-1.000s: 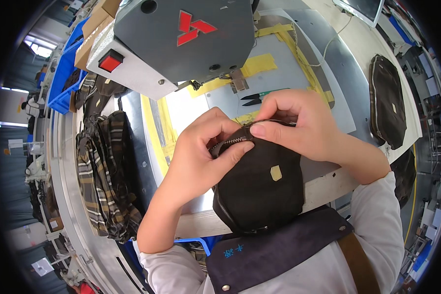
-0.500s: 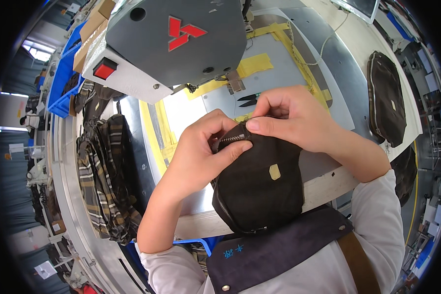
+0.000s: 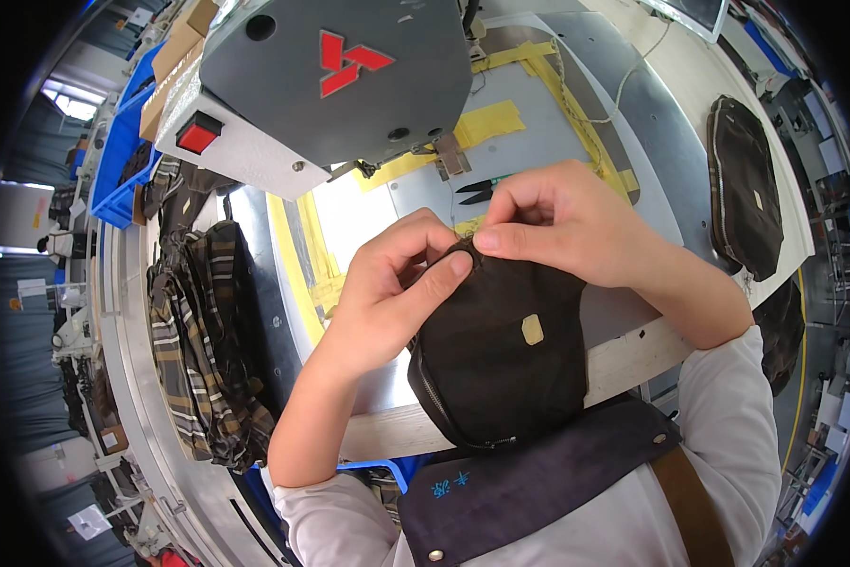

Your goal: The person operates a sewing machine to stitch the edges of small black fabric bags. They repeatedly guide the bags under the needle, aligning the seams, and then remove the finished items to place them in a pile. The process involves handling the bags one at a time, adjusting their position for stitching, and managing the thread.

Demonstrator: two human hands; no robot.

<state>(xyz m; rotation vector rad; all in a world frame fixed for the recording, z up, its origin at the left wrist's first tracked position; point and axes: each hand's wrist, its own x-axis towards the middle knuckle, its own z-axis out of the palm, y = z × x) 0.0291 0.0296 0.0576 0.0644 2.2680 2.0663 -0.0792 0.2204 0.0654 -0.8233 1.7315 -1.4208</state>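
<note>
A dark brown zippered pouch [image 3: 501, 369] with a small pale patch hangs over the table's front edge, its upper end raised in both hands. My left hand [image 3: 401, 279] is closed on the upper left corner, thumb pressed along the top and fingers behind the cloth. Thumb and forefinger of my right hand [image 3: 548, 227] pinch the upper edge close to the left thumb. Loose dark threads or frayed cloth show between the fingertips. Along the pouch's lower left side runs a metal zipper. Thread snips [image 3: 482, 192] lie on the plate just beyond my hands.
A grey sewing machine head [image 3: 340, 80] with a red switch [image 3: 198, 133] overhangs the plate. Yellow tape [image 3: 491, 123] marks the work plate. Plaid and dark pouches [image 3: 198, 350] pile up at left, near a blue bin [image 3: 118, 194]. Another dark pouch [image 3: 748, 189] lies at right.
My left thumb has shifted up and over the pouch's top corner, and the short zipper stretch seen there before is now covered. My right hand keeps its pinch, nearly in place.
</note>
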